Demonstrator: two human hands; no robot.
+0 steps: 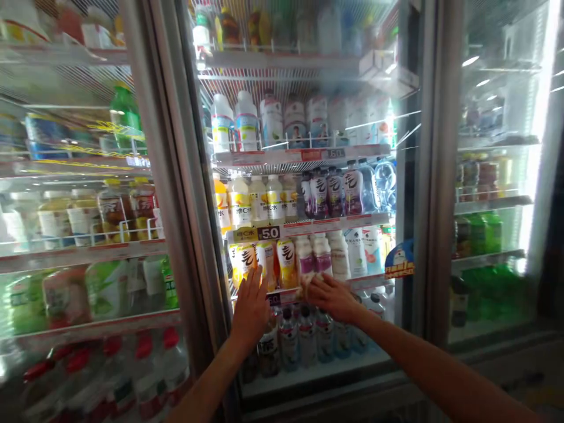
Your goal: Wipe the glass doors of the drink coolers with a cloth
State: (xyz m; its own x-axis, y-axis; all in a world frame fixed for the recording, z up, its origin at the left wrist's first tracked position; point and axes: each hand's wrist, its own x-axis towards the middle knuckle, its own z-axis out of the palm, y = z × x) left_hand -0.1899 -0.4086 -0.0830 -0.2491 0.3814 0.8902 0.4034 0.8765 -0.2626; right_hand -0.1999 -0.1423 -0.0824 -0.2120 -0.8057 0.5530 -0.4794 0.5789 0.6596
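The left hand (251,310) is reaching up with its fingers spread apart, pressing against a yellow-labelled plastic juice bottle (244,264). The right hand (332,297) is stretching across palm-down, its fingers lying together against the base of a white bottle with a purple label (322,258); whether they are clamped, I cannot tell. Both bottles are standing on a white wire refrigerator shelf (370,282).

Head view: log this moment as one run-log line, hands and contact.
left hand: against yellow-labelled bottles | right hand: at purple-labelled bottles | setting: glass-door drinks cooler
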